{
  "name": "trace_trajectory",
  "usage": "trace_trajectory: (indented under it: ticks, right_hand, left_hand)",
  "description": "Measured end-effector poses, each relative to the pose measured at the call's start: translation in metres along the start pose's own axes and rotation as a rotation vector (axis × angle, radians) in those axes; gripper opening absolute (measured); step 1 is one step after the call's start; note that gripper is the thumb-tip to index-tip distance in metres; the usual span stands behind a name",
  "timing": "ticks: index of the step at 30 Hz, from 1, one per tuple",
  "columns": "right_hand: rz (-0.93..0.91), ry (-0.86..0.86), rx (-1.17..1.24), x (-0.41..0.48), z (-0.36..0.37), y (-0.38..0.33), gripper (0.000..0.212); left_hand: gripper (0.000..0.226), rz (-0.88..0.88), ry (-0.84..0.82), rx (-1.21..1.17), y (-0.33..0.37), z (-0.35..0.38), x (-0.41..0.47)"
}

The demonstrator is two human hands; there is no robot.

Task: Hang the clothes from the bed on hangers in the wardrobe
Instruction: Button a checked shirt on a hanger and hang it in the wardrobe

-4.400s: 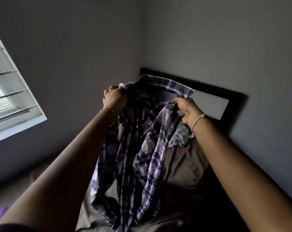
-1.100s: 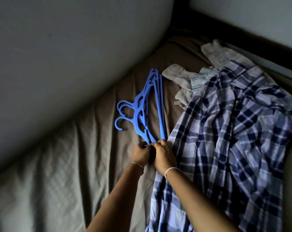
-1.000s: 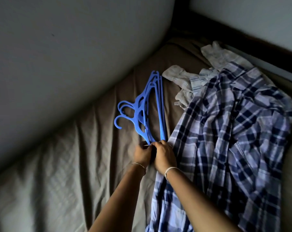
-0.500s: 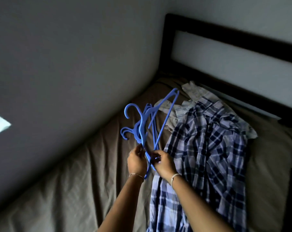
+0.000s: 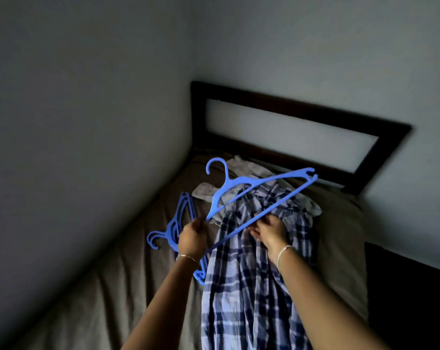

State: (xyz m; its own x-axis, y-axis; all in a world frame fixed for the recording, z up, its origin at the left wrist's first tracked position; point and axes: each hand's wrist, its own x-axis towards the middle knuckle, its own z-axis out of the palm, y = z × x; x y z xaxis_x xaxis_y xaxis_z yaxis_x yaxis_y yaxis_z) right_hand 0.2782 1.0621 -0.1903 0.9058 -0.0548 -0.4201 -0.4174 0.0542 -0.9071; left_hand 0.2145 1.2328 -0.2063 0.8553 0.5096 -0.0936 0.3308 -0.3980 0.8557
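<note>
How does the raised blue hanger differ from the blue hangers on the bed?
The raised blue plastic hanger is single, gripped in the air by the left hand; the stacked blue plastic hangers lie flat on the brown sheet, in neither hand. Both share colour and shape.

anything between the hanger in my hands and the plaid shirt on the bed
Nothing visible. The left hand and right hand hold the blue hanger above the plaid shirt; the spare hangers lie to its left.
</note>
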Motion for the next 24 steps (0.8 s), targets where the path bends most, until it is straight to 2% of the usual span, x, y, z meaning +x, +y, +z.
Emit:
trace_trajectory:
  ticks: [2,6,10,12,14,17,20,22,24]
  right_hand:
    - [0.025,-0.006,0.113,-0.004,-0.008,-0.009,0.014]
    - [0.085,-0.040,0.362,-0.007,-0.017,-0.022,0.021]
    - [0.018,0.015,0.346,-0.012,-0.023,-0.021,0.013]
    - [0.003,0.022,0.344,-0.013,-0.024,-0.020,0.016]
    - [0.007,0.023,0.361,-0.011,-0.024,-0.018,0.017]
    - [0.018,0.015,0.412,-0.004,-0.025,-0.012,0.011]
    - [0.029,0.003,0.465,0.001,-0.026,-0.007,0.014]
    - [0.049,0.010,0.516,0.003,-0.026,-0.006,0.018]
    - [0.071,0.013,0.554,0.006,-0.027,-0.003,0.018]
  left_hand:
    - [0.036,0.035,-0.016,0.051,0.013,0.006,0.004]
    - [0.036,0.029,-0.006,0.142,0.025,0.014,0.012]
    - [0.035,0.026,0.017,0.229,0.029,0.021,0.009]
    - [0.033,0.050,0.054,0.213,0.027,0.026,0.010]
    - [0.044,0.024,0.130,0.181,0.022,0.036,0.007]
    - [0.084,-0.152,0.301,-0.051,0.027,0.052,-0.014]
    - [0.101,-0.465,0.282,-0.240,0.031,0.073,-0.033]
    - [0.094,-0.693,0.150,-0.412,0.033,0.089,-0.037]
    - [0.058,-0.735,-0.047,-0.849,0.033,0.106,-0.037]
